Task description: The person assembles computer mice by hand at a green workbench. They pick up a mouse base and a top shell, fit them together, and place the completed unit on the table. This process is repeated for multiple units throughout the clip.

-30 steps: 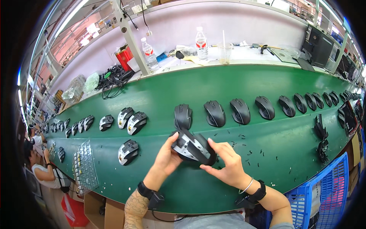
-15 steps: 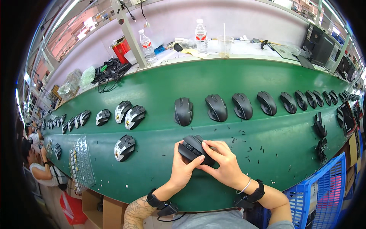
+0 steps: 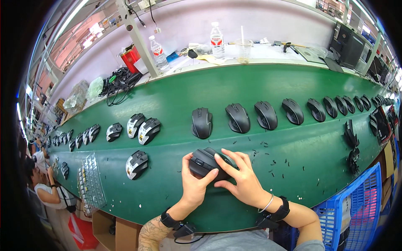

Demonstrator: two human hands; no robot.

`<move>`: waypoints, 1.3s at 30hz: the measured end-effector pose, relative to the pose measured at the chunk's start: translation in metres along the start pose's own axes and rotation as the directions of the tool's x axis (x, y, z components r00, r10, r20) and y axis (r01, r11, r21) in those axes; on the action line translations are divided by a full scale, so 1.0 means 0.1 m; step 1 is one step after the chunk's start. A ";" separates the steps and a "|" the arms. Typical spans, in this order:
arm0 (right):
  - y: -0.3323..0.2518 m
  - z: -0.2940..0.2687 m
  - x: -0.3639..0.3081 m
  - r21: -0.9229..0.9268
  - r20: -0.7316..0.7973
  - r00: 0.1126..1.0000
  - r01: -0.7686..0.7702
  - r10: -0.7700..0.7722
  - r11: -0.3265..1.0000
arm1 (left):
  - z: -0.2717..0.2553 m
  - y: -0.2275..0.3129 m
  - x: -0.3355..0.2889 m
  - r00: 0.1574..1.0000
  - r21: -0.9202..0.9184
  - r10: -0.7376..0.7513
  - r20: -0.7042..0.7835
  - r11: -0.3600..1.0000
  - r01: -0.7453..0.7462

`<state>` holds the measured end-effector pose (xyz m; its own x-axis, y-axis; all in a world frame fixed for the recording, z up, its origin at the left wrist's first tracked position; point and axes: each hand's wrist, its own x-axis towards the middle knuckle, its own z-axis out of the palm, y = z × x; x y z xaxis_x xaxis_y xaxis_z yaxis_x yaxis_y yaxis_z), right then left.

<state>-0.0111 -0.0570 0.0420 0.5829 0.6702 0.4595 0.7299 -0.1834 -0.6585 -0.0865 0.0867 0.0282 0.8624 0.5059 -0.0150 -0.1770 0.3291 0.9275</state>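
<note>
both hands clasp one black mouse (image 3: pixel 203 163) over the near part of the green bench (image 3: pixel 155 188), the left hand (image 3: pixel 194 184) round its left side, the right hand (image 3: pixel 244 180) at its right. its dark top looks fitted, though maybe not fully seated. the all-black mice (image 3: pixel 202 124) seem done, the white-sided mice (image 3: pixel 137 165) left to do. bottle labels (image 3: pixel 217 41) carry red print; the held mouse shows no legible writing

pass: bench (image 3: pixel 167 167) between left hand (image 3: pixel 194 187) and black-white mouse (image 3: pixel 137 165) | blocked ahead: black mice (image 3: pixel 202 123) | right: black scraps (image 3: pixel 274 162)
</note>
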 end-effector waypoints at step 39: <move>0.52 0.00 -0.03 0.752 0.639 0.671 -0.648 0.377 -0.121 | -0.02 0.09 -0.04 0.927 0.285 -0.292 0.237 0.933 0.221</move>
<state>0.0249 -0.0685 0.0060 0.4380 0.8398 -0.3208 -0.7345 0.1286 -0.6663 -0.0927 0.0888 0.0363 0.9631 0.1840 -0.1966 0.1610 0.1917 0.9682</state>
